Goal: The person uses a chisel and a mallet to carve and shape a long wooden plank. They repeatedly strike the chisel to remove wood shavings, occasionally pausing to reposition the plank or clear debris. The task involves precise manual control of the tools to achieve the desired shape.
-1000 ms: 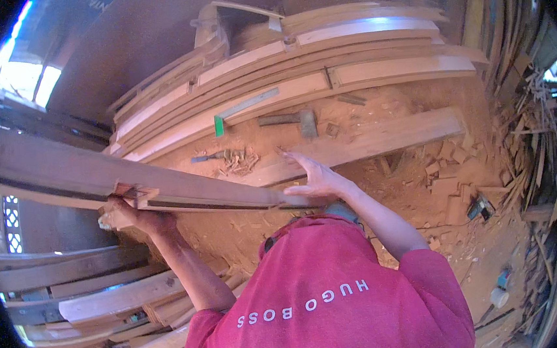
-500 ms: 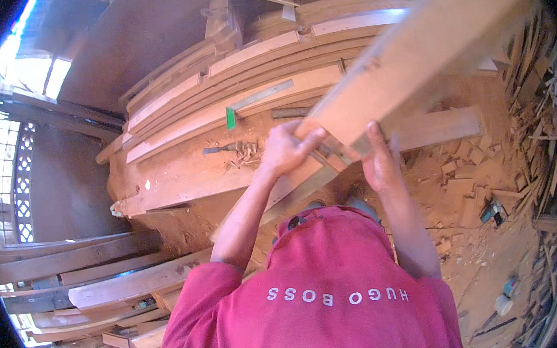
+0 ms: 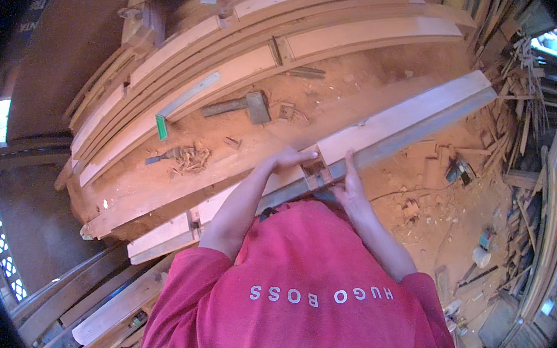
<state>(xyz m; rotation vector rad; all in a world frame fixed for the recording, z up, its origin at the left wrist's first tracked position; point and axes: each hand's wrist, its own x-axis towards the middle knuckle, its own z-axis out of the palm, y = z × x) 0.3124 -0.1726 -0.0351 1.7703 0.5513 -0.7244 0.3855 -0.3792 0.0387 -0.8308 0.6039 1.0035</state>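
Note:
A long notched wooden beam (image 3: 404, 112) lies slanted across my front, its right end farther away. Just left of the middle, a rectangular notch (image 3: 315, 170) is cut into it. My left hand (image 3: 286, 160) grips the beam beside this notch, a fingertip at the notch's far edge; its other fingers are mostly hidden. On the near side, right of the notch, my right hand (image 3: 350, 185) holds the beam's edge with one digit pointing up along its face. Beyond the beam lie a mallet (image 3: 257, 107) with a blocky head and a chisel (image 3: 166, 155) beside curled wood shavings (image 3: 193, 160).
Behind, several notched beams (image 3: 346, 38) lie in rows, with a green-handled try square (image 3: 162, 126) against one. More planks (image 3: 100, 319) are stacked at lower left. Offcuts and a dark tool (image 3: 459, 170) litter the dusty floor at right, beside heaped wood strips (image 3: 550, 211).
The beam has swung down from its raised, tilted position and now lies lower across my front. Both hands stay on it near the notch. The view has shifted, showing the mallet fully.

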